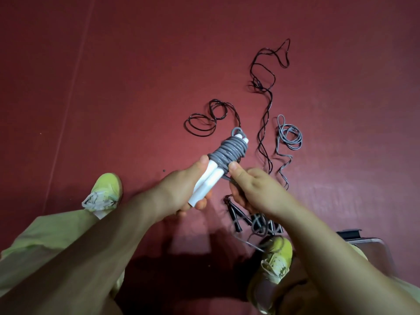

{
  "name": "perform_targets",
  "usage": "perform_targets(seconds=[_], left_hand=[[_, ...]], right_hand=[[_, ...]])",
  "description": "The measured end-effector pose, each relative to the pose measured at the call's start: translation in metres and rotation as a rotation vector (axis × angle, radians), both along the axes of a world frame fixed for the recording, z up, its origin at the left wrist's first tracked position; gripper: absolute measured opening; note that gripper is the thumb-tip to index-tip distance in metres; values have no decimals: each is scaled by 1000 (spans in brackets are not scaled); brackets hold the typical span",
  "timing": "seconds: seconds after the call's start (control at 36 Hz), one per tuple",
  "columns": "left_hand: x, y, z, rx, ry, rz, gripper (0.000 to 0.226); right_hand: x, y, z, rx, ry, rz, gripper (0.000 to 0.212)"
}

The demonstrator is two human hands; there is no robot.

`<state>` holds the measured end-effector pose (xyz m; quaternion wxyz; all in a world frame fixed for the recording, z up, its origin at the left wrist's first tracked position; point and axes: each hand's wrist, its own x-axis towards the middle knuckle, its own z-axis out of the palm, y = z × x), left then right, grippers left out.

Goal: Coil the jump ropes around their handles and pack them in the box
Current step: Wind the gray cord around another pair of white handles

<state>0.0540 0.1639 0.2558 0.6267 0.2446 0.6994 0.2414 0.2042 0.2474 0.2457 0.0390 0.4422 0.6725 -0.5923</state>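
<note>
Grey rope (228, 153) coiled around paired white handles (208, 181), held above red floor (113, 87).
Left hand (181, 192) gripping handles' lower end; right hand (250, 187) just beside, pinching the loose rope end at coil's base.

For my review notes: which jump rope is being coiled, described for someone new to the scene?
Above the red floor, between both hands, sits the grey rope wound around two white handles. The other ropes lie loose on the floor.

Box (363, 243) mostly hidden behind right forearm, cut by frame edge; black handles (236, 218) partly hidden under right hand (256, 189).
</note>
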Motion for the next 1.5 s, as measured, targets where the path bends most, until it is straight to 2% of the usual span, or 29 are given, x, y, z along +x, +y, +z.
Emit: perform_targets(seconds=[0.11, 0.22, 0.36, 0.44, 0.56, 0.61, 0.67, 0.72, 0.78, 0.86, 0.89, 0.94, 1.0, 1.06, 1.08, 1.14, 1.28, 1.36, 1.5], left_hand=[[-1, -1, -4, 35, 150, -60, 72], [-5, -5, -8, 50, 449, -208, 59], [-3, -9, -8, -13, 630, -377, 56], [1, -9, -4, 1, 671, -411, 48], [5, -9, -2, 58, 675, -395, 40], [7, -10, 1, 77, 689, -405, 41], [7, -10, 2, 57, 666, -431, 46], [6, -8, 2, 39, 499, -392, 59], [6, -8, 6, 98, 166, -213, 75], [5, -8, 11, 104, -297, -8, 61], [5, -8, 11, 94, -426, 13, 59], [4, -9, 8, 68, -681, 4, 70], [6, -10, 4, 69, -939, -15, 74], [9, -12, 2, 80, -1133, -10, 72], [9, -11, 1, 65, -1169, -6, 71], [8, -9, 1, 23, -1084, -4, 71], [7, -5, 6, -2, -644, 45, 71], [14, -4, 4, 4, -384, 48, 71], [21, -2, 2, 59, -124, 21, 61]], right_hand=[[-3, -3, -5, 56, -30, -21, 66], [-5, -7, -6, -60, -7, -60, 67], [-6, -8, -6, -138, -11, -53, 73], [-5, -7, -3, -205, 9, -105, 82], [-6, -7, 1, -254, 50, -206, 55], [-5, -5, 0, -253, 72, -240, 57], [-6, -5, 1, -212, 99, -267, 45], [-6, -4, 2, -164, 149, -287, 29], [-5, -3, 3, -139, 215, -310, 25], [-3, -3, 2, -167, 336, -364, 28], [-2, -3, 2, -182, 374, -365, 27], [-3, -5, 5, -233, 459, -324, 23], [-2, -6, 10, -293, 515, -290, 34], [-2, -5, 11, -311, 492, -288, 36], [-2, -4, 10, -312, 453, -294, 34], [-2, -2, 5, -321, 361, -301, 36], [-4, -1, 5, -367, 243, -244, 45], [-6, -4, 7, -332, 167, -244, 42], [-8, -6, 4, -278, 135, -232, 37]])
